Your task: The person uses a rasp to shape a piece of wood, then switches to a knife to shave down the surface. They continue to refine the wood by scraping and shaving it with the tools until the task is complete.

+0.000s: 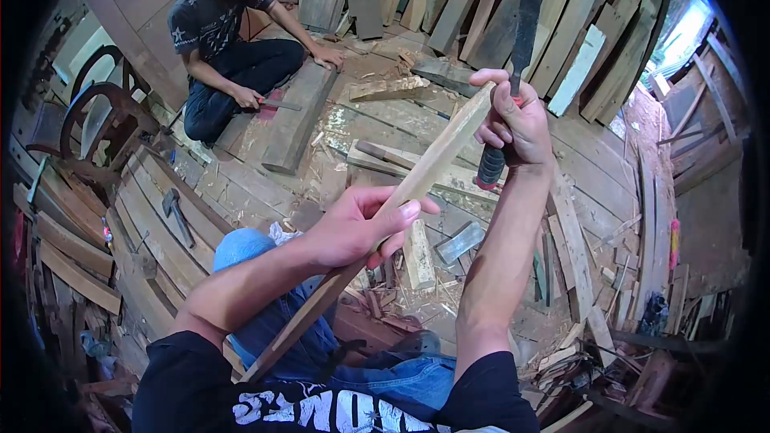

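My left hand [365,228] is closed round the middle of a long wooden strip [437,154], thumb on top. The strip slants from my lap up to the right, and its lower end is beside my leg. My right hand [517,120] grips a flat file [525,28] by its black and red handle, the dark blade pointing up. The thumb and index finger of that hand are at the strip's upper end, seemingly touching it. Below the strip, a loose wood block [419,255] and a grey flat block [460,242] lie on the floor.
A co-worker [233,48] squats at upper left over a thick board [301,116], holding a red-handled tool [279,103]. Planks [553,28] lean along the back. A hammer [178,216] rests on curved boards [152,228] at left. Shavings and offcuts litter the plank floor.
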Demonstrator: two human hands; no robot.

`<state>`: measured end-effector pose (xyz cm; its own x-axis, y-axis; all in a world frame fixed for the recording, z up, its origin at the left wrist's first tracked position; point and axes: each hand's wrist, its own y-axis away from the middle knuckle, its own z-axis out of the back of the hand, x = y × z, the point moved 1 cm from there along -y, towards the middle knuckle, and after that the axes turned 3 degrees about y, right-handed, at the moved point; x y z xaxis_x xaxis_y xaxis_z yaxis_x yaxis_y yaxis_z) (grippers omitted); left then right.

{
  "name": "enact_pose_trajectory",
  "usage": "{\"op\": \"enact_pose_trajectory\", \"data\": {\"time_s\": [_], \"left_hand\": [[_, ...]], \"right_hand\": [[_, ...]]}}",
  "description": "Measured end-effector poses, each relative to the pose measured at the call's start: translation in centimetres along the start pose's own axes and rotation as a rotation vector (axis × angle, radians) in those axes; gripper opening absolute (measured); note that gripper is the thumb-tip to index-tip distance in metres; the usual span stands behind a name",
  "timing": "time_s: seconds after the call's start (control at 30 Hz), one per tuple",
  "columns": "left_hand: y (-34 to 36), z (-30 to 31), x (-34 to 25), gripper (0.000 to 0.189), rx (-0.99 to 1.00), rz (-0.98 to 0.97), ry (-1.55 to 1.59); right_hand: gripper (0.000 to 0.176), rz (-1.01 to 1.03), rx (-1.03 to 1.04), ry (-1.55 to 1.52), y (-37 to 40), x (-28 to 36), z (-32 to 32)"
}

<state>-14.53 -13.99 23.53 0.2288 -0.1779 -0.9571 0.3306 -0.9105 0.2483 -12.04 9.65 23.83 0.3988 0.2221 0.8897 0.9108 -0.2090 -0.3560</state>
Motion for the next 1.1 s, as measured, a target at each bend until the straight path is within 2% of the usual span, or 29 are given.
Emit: {"op": "enact_pose_trajectory", "data": {"time_s": [0.3, 0.43, 0.5, 0.67, 0.7, 0.77, 0.8, 0.87, 0.9, 0.97, 1.0, 1.1], "left_hand": [[-0.1, 0.1, 0.0, 0.045, 0.088, 0.01, 0.081], [-0.8, 0.3, 1.0, 0.045, 0.051, -0.016, 0.077], [-1.5, 0.7, 1.5, 0.045, -0.066, -0.07, -0.205], [-4.2, 0.6, 3.2, 0.041, -0.123, 0.063, -0.214], [-5.2, 0.8, 4.2, 0.042, -0.089, 0.11, -0.155], [-7.3, 1.1, 8.0, 0.042, -0.047, 0.203, -0.082], [-8.5, 0.9, 10.9, 0.045, -0.044, 0.269, -0.038], [-10.0, 0.4, 17.7, 0.047, -0.029, 0.387, -0.002], [-10.4, 0.1, 21.4, 0.046, -0.06, 0.461, 0.036], [-9.2, 0.1, 27.8, 0.045, -0.138, 0.623, 0.125], [-8.8, 0.1, 30.0, 0.045, -0.191, 0.696, 0.172], [-8.0, 0.5, 34.5, 0.047, -0.214, 0.805, 0.253]], "right_hand": [[0.037, 0.02, 0.013, 0.021, 0.1, 0.1, 0.2], [0.033, -0.012, 0.011, 0.019, 0.1, 0.1, 0.4], [0.029, -0.1, -0.042, 0.095, 0.2, -0.5, 0.8], [0.026, -0.303, -0.271, 0.114, 1.4, -4.3, 3.3], [0.026, -0.369, -0.334, 0.256, 2.0, -5.1, 4.2], [0.032, -0.553, -0.438, 0.607, 3.8, -8.1, 6.2], [0.032, -0.598, -0.449, 0.585, 5.4, -10.5, 7.6], [0.047, -0.902, -0.318, 0.991, 9.6, -16.2, 10.0], [0.047, -0.942, -0.329, 0.958, 12.1, -19.4, 9.9], [0.054, -1.157, -0.386, 1.13, 18.3, -24.5, 8.6], [0.056, -1.297, -0.381, 0.954, 20.7, -25.0, 6.3], [0.047, -1.399, -0.487, 0.907, 26.7, -27.2, -0.4]]}}
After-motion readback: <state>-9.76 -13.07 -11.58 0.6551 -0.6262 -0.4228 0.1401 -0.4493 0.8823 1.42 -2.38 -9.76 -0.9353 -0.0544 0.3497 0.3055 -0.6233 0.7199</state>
